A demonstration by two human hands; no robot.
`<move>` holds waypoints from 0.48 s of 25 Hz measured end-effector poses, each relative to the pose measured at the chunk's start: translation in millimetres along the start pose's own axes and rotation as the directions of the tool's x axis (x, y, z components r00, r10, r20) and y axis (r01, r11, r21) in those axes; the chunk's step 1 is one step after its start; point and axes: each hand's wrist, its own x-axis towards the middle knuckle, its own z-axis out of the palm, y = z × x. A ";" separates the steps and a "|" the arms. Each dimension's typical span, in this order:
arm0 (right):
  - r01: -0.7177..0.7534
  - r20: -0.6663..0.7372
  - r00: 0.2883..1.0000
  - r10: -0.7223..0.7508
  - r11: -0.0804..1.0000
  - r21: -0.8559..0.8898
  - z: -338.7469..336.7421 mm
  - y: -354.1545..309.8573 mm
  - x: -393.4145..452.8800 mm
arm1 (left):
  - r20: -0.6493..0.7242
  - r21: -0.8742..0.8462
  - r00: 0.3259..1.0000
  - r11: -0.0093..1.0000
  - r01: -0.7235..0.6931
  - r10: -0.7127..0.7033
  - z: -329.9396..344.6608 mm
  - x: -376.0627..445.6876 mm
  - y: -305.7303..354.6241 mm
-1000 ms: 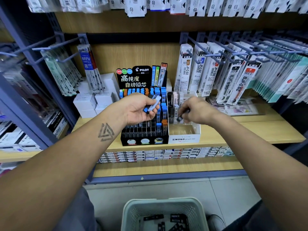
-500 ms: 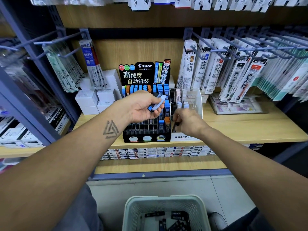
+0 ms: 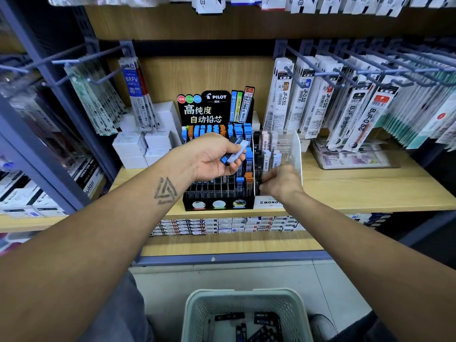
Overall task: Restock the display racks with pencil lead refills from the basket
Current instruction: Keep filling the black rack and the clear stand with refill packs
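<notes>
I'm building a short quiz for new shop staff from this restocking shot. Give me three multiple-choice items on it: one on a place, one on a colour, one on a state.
1. Where is the basket?
A. On the floor below the shelves
B. On the wooden shelf
C. Hung from a peg hook

2. What colour is the body of the PILOT rack?
A. White
B. Black
C. Green

3. What is the left hand doing?
A. Lying flat on the shelf
B. Hanging with nothing in it
C. Holding a few lead refill cases

Answers:
1 A, its pale rim sits on the tiled floor, between the arms.
2 B, its base and header card are black.
3 C, its fingers curl round blue and dark cases in front of the rack, while the right hand pinches a dark case at the MONO rack.
</notes>
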 end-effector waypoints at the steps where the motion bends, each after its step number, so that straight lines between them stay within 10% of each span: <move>1: 0.010 -0.019 1.000 -0.010 1.000 -0.026 1.8 0.5 -0.2 | 0.000 0.001 1.000 1.000 -0.001 0.001 -0.2 0.0 -0.1; 12: 0.043 -0.058 0.997 -0.048 0.995 -0.089 7.2 1.7 -2.8 | 0.007 0.009 1.000 1.000 -0.007 0.007 -1.4 0.7 0.0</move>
